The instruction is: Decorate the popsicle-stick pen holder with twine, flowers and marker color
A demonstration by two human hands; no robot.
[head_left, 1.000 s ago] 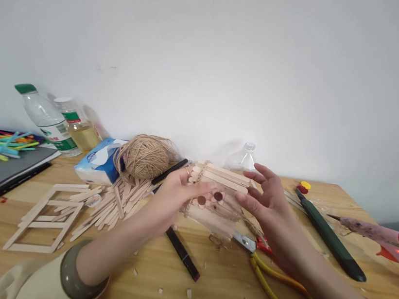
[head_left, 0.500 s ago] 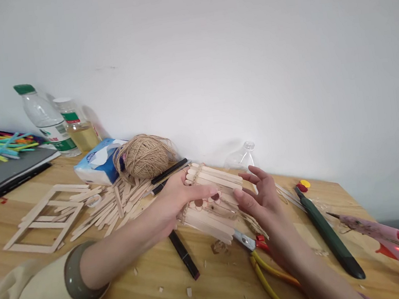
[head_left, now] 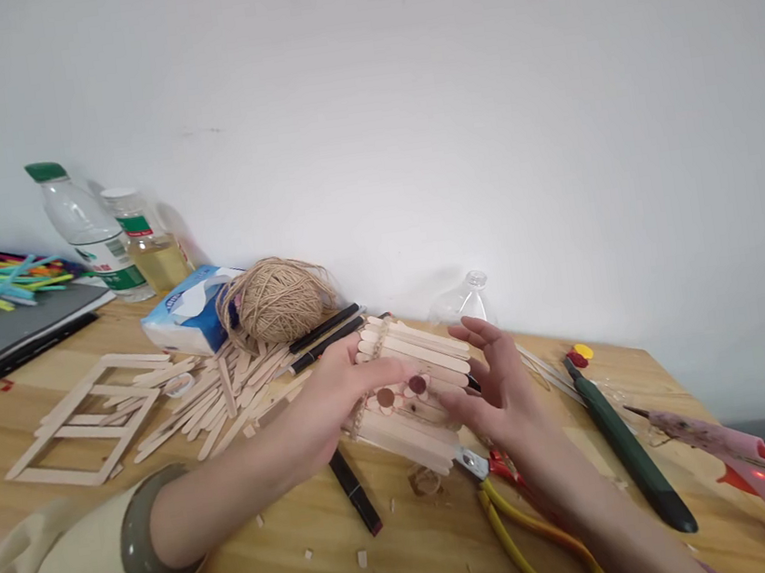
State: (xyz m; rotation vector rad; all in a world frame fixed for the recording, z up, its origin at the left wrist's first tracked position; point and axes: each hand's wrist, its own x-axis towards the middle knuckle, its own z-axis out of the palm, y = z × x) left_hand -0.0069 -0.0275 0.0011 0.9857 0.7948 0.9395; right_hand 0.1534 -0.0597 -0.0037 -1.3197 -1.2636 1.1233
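Observation:
A craft-stick panel [head_left: 419,349] with twine along its left side and two brown round flower pieces [head_left: 401,391] on its face hangs tilted over the table. My left hand [head_left: 340,391] grips its left edge, the thumb lying across the front. At the panel's right edge is my right hand [head_left: 498,384], fingers curved and apart, the thumb close to the lower flower side; whether it touches is unclear. Scissors with yellow and red handles [head_left: 521,541] lie below my right hand, and a black marker [head_left: 355,494] lies below the panel.
Left on the table are a stick frame [head_left: 64,406], loose sticks [head_left: 196,424], a twine ball [head_left: 282,298], a tissue pack [head_left: 188,310] and two bottles [head_left: 97,230]. A green cutter [head_left: 629,447] and a pink glue gun [head_left: 750,454] lie on the right.
The panel has tilted slightly and shifted a little right and down, showing its flower pieces more fully. My right thumb has moved lower and to the left along the panel's right side.

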